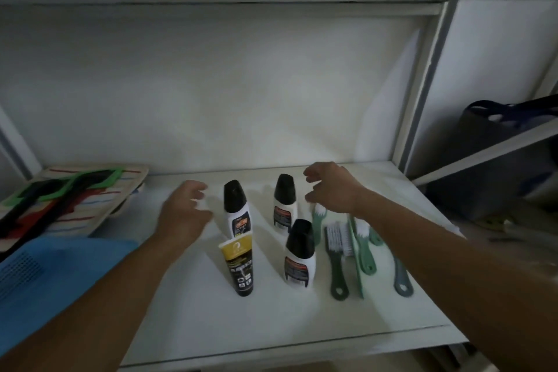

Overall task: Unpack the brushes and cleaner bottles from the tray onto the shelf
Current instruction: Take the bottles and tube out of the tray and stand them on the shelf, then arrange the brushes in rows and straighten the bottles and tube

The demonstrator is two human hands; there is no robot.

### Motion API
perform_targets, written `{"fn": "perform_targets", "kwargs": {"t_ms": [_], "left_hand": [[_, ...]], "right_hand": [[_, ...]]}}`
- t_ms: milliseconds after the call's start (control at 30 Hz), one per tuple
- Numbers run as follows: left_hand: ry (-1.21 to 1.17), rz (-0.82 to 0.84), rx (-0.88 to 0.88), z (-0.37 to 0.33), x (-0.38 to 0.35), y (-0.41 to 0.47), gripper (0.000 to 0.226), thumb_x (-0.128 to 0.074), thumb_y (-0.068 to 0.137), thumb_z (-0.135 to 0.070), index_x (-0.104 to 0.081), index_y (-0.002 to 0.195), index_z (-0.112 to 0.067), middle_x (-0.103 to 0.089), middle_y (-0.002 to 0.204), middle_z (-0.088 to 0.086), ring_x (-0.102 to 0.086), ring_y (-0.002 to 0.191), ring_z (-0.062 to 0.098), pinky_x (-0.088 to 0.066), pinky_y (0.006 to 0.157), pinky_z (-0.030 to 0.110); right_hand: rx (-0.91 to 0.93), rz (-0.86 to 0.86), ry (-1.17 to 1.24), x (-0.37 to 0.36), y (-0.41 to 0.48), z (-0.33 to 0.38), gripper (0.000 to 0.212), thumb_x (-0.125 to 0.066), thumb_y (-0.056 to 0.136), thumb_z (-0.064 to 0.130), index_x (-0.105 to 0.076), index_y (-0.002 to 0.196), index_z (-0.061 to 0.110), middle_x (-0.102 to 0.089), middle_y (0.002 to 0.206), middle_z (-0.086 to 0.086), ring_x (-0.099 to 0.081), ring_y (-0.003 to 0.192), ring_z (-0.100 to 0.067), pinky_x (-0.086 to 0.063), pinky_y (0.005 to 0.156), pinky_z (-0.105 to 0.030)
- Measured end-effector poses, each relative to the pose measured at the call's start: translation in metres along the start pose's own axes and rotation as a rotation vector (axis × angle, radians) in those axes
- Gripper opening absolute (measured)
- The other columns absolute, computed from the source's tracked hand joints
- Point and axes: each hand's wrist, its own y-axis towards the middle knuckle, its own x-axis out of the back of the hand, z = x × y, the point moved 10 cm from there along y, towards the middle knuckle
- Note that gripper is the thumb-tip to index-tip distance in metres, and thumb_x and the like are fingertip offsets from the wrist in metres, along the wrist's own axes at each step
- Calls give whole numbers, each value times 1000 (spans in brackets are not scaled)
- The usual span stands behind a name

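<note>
Three white cleaner bottles with black caps stand upright on the white shelf point(211, 326): one at the back left point(237, 210), one at the back right point(284, 205), one in front point(299, 254). A black and gold tube point(239, 266) stands in front of the left bottle. Several green brushes point(347, 251) lie to the right of the bottles. My left hand point(184, 214) hovers open just left of the back left bottle. My right hand point(332, 187) hovers open beside the back right bottle, above the brush heads. A blue tray point(45, 275) sits at the left.
A striped board with green and black shapes point(69, 196) lies at the shelf's back left. A dark bag point(495, 142) sits in the compartment to the right, past the shelf's upright post point(422, 85). Another shelf board runs overhead.
</note>
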Motion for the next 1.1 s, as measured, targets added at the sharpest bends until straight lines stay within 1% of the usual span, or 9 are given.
{"fn": "perform_targets", "kwargs": {"t_ms": [133,200,300,500,600,733,900,1000,1100], "left_hand": [[23,-330,-95,-48,54,-63,35,-65,77,-2,-62,107,-21,-66,102,1,-62,90,23,-51,83,37],[-72,-334,-189,-86,48,-109,31,-62,80,0,-62,100,-24,-66,93,-2,-62,81,15,-50,75,19],[-162,-231,-300,-128,1,-162,23,-64,82,1,-66,89,-22,-68,80,-8,-63,71,7,-48,64,7],[-17,163,-196,-136,-146,-192,15,-66,86,-12,-64,87,-26,-66,79,-10,-63,75,4,-47,62,16],[135,196,-167,-125,-188,-190,15,-67,85,-20,-61,97,-26,-64,94,-9,-64,92,14,-49,75,27],[473,312,-181,-112,-234,-185,38,-59,86,-28,-48,121,-22,-50,125,0,-55,116,25,-44,88,34],[647,388,-218,-112,-261,-186,62,-53,89,-16,-30,146,-16,-39,146,10,-61,111,28,-51,86,37],[721,453,-291,-128,-273,-197,47,-51,89,-19,-41,135,-18,-39,143,6,-60,112,28,-50,88,39],[768,524,-353,-132,-282,-214,29,-49,89,-26,-54,116,-16,-41,134,4,-61,108,25,-48,85,39]], "right_hand": [[-25,-174,81,47,-56,-40,41,-69,85,7,-64,126,12,-69,122,0,-68,95,-15,-52,79,-24],[-94,-243,109,60,-88,-70,34,-67,86,7,-68,120,14,-71,117,1,-70,95,-14,-53,84,-28],[-204,-341,95,65,-133,-114,25,-66,85,8,-72,108,17,-74,105,-1,-69,95,-19,-48,83,-25],[-346,-339,73,54,-180,-175,25,-66,85,17,-71,109,23,-73,105,2,-69,99,-21,-54,90,-35],[-356,-324,33,54,-177,-190,19,-63,86,19,-70,104,22,-73,97,0,-68,92,-22,-55,83,-32],[-342,-332,-48,52,-153,-192,22,-63,90,23,-68,110,16,-72,105,-4,-68,97,-25,-52,82,-30],[-306,-128,-215,10,-138,-176,34,-65,87,34,-56,115,17,-64,110,-8,-65,100,-30,-51,82,-35],[-345,-95,-268,4,-145,-184,34,-60,86,27,-56,118,17,-64,110,-11,-65,100,-34,-54,82,-39],[-392,-59,-285,3,-158,-190,20,-59,82,26,-58,98,15,-67,105,-12,-67,96,-33,-53,74,-33]]}}
